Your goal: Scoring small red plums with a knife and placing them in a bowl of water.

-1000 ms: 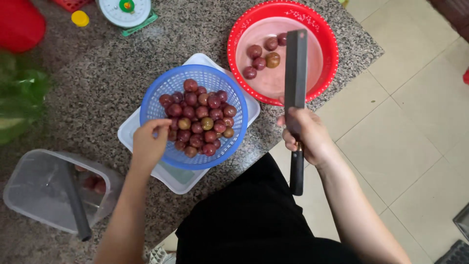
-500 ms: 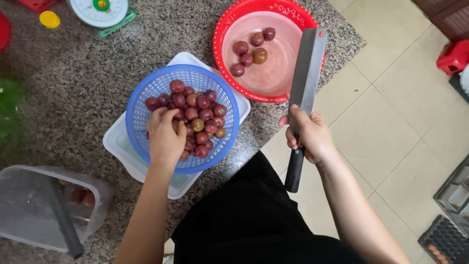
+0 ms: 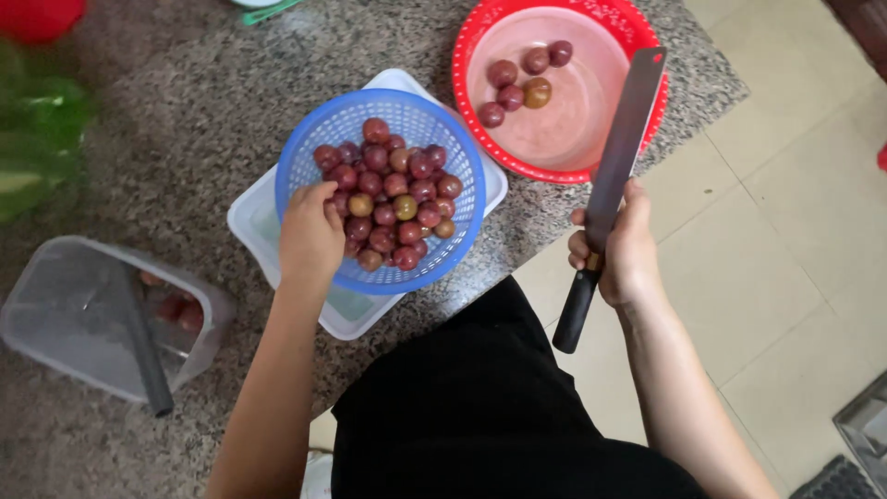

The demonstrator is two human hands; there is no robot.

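Reaching left hand (image 3: 309,236) among fruits (image 3: 393,199), knife (image 3: 610,189) in right hand (image 3: 624,249) grip.

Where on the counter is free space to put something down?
Bare granite counter lies between the blue basket and the green leaves. Crowded: the basket sits near the red bowl, and the left hand reaches in.

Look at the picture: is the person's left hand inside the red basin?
No, the left hand reaches into the blue basket of fruit.
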